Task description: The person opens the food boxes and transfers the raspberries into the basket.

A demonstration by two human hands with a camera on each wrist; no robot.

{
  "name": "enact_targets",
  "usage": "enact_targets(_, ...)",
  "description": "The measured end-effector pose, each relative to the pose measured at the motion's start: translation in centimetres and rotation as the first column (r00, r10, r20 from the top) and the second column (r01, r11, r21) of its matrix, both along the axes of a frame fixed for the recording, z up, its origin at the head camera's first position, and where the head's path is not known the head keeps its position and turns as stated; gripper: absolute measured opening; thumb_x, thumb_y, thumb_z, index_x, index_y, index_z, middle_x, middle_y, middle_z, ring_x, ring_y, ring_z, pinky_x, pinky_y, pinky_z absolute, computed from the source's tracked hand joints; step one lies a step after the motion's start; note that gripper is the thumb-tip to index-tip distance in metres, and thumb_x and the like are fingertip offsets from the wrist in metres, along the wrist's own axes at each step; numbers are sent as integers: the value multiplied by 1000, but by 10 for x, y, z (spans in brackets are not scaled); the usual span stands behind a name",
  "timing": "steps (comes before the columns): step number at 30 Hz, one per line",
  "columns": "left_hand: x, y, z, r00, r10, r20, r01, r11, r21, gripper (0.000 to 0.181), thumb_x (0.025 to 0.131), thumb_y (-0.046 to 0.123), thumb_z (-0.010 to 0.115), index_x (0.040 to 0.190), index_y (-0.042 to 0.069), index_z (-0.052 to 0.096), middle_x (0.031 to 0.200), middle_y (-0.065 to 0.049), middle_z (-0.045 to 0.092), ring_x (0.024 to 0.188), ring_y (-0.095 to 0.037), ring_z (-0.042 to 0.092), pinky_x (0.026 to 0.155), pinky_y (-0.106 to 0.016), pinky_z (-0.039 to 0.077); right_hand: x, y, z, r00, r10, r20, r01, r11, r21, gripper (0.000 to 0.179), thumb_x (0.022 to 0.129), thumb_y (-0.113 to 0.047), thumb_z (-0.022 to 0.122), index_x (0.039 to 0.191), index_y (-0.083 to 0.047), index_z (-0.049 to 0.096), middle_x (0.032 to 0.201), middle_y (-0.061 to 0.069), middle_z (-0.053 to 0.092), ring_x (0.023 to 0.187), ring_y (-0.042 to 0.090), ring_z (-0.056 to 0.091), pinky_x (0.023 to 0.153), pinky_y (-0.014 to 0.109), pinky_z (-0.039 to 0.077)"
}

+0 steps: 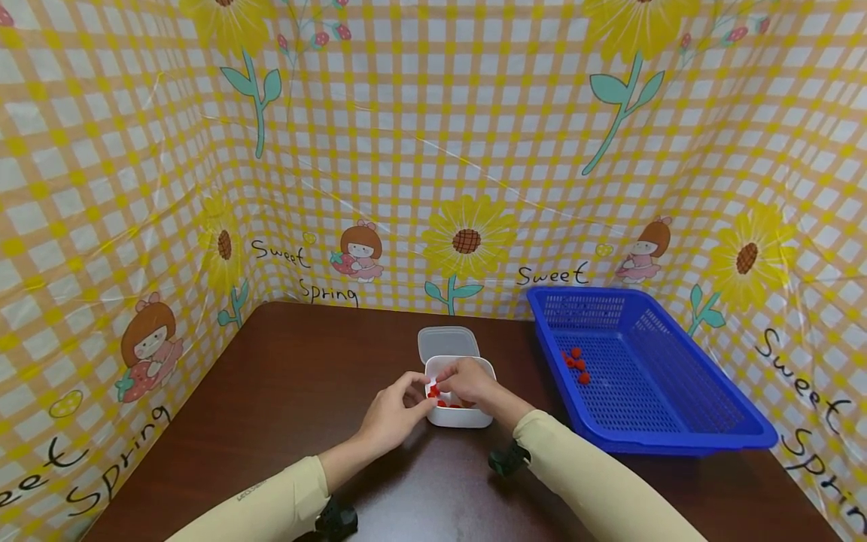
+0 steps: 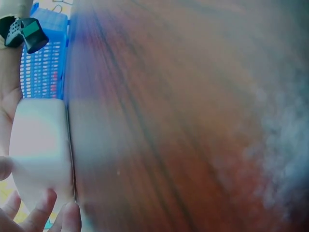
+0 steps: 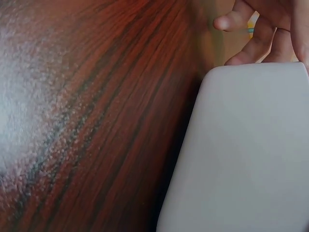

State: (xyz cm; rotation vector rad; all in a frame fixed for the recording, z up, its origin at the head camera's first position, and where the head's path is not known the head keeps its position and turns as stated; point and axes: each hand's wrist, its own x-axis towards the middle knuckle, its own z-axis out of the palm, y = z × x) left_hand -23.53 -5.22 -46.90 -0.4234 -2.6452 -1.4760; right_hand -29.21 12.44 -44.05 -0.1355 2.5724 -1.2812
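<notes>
A small white plastic box (image 1: 462,418) stands on the dark table with small red pieces (image 1: 434,391) inside it. My left hand (image 1: 391,412) holds the box at its left end, thumb near the front rim and fingers along the end wall. Over the opening is my right hand (image 1: 467,380), its fingers bent down into the box beside the red pieces. Whether those fingertips pinch a piece is hidden. The left wrist view has the box's side wall (image 2: 41,145), and left-hand fingers (image 2: 46,208) at its end.
Behind the box is its translucent lid (image 1: 447,343), folded back toward the wall. To the right sits a blue plastic basket (image 1: 650,376), with several red pieces (image 1: 576,364) along its left side. Yellow checked cloth (image 1: 420,135) surrounds the brown wood-grain table (image 1: 325,361).
</notes>
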Motion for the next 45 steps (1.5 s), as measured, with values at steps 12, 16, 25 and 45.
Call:
enact_targets(12, 0, -1, 2, 1000, -7, -15, 7, 1000, 0, 35, 93, 34, 71, 124, 19, 64, 90, 10, 68, 79, -7, 62, 68, -27, 46, -1, -1, -3, 999, 44, -5, -44, 999, 18, 8, 87, -4, 71, 91, 2, 75, 59, -2, 52, 47, 7, 40, 46, 19, 32)
enact_targets(16, 0, 0, 2, 1000, -4, -10, 4, 1000, -3, 35, 93, 35, 71, 123, 20, 64, 90, 11, 68, 80, -8, 63, 69, -28, 46, -1, -2, -4, 998, 54, -14, -53, 998, 25, 8, 87, -5, 72, 91, 0, 76, 60, -3, 52, 49, 6, 42, 47, 18, 33)
enact_targets(25, 0, 0, 2, 1000, 0, -8, 0, 1000, -5, 34, 93, 34, 71, 123, 20, 64, 89, 11, 68, 82, -8, 63, 70, -28, 47, 1, -4, -3, 997, 62, -46, -58, 994, 90, 10, 85, -6, 74, 93, 0, 76, 76, 2, 61, 64, 11, 47, 53, 20, 35)
enact_targets(45, 2, 0, 3, 1000, 1, -2, -1, 1000, -9, 34, 93, 35, 71, 123, 19, 64, 89, 10, 67, 82, -9, 63, 70, -29, 47, 3, -3, 0, 999, 52, -2, -52, 998, 46, 9, 88, -1, 70, 92, 2, 76, 61, -2, 55, 48, 6, 42, 46, 18, 33)
